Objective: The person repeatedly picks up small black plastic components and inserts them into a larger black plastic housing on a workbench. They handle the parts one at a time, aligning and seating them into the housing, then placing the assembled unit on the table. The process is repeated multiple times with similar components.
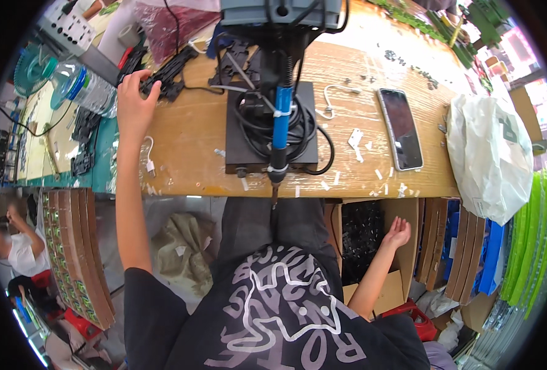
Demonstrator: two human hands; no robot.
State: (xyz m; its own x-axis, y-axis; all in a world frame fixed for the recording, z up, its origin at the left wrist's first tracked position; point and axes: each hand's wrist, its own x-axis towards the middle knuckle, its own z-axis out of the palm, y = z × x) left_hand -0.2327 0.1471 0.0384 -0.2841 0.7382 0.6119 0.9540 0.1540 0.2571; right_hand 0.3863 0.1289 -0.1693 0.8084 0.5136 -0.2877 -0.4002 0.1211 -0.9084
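Note:
My left hand [135,102] is stretched out over the left part of the table, its thumb and fingers apart with nothing visible between them. Its fingertips are beside a pile of black plastic parts [170,75]; whether they touch is unclear. My right hand [398,233] hangs below the table edge, palm up and fingers loosely curled, and seems to hold nothing. It is at the right side of an open carton [393,213] of small black parts [363,237]. Between my hands, a blue-sleeved electric screwdriver [281,123] points down at the table's front edge, in front of a black box [236,148] with coiled cable.
A phone [401,129] lies on the wooden table [187,148] at right, near a white plastic bag [489,154]. White scraps [355,140] and a short white cable [152,163] lie about. A large water bottle [88,89] is at left. Stacked cartons [79,253] stand below.

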